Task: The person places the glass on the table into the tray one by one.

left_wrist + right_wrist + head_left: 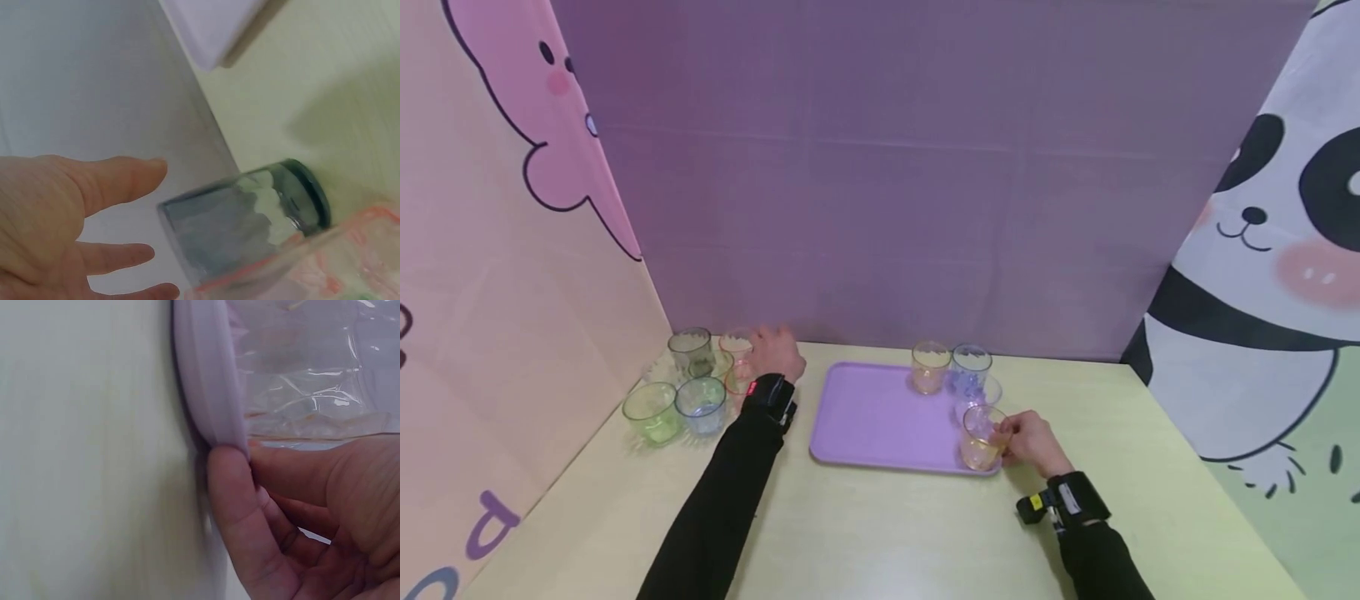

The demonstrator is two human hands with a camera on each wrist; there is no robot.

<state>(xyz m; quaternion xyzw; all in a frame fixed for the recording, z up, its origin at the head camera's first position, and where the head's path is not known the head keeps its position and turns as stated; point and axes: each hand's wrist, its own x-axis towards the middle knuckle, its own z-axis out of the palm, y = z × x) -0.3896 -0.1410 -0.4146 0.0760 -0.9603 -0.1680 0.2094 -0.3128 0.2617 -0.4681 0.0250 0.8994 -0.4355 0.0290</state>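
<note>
My left hand [777,354] is by the back of a group of glasses on the left. Its thumb and fingers reach out, apart and holding nothing, toward a dark grey glass [250,219] in the left wrist view. A pink-rimmed glass [362,256] overlaps that one there. On the other side, my right hand [1033,442] pinches the rim of a purple tray [872,417] at its front right corner, thumb and forefinger on the edge [212,381]. An amber-rimmed glass [979,454] stands on the tray right beside these fingers.
Also at the tray's right side are another amber glass [930,371], a blue glass [972,362] and a clear glass [992,392]. The left group includes a green glass [653,412] and a blue-grey glass [702,410]. A purple backdrop [880,183] rises behind the table.
</note>
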